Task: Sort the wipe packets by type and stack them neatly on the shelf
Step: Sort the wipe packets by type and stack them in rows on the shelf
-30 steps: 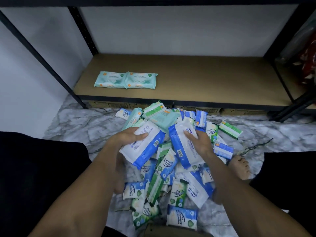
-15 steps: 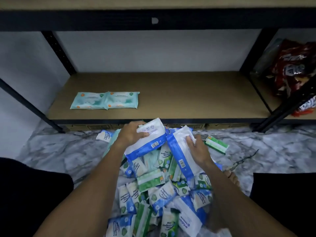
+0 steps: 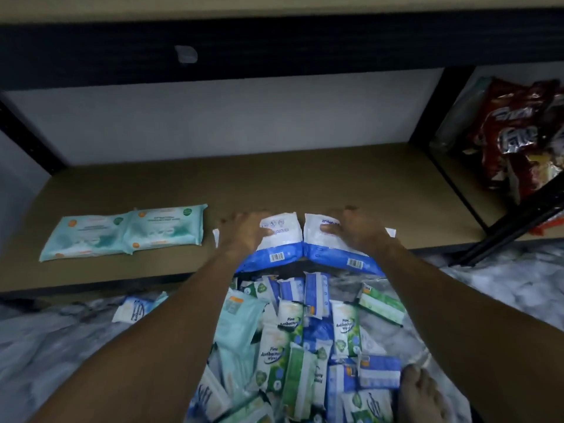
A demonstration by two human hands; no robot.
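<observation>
At the shelf [image 3: 305,184], fingers [image 3: 241,218] grip 2 blue-white packets [image 3: 280,236].

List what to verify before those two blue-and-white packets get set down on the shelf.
1. Left hand grips the left packet: ok.
2. Right hand grips the right packet: ok.
3. Same type: both are white with a blue band: ok.
4. Bare shelf board around the spot: ok.
5. Kept apart from the teal packets: a gap shows beside the left hand: ok.
6. Packets fully on the board: their blue ends sit at the front edge and the hands cover the rest: cannot tell.
</observation>
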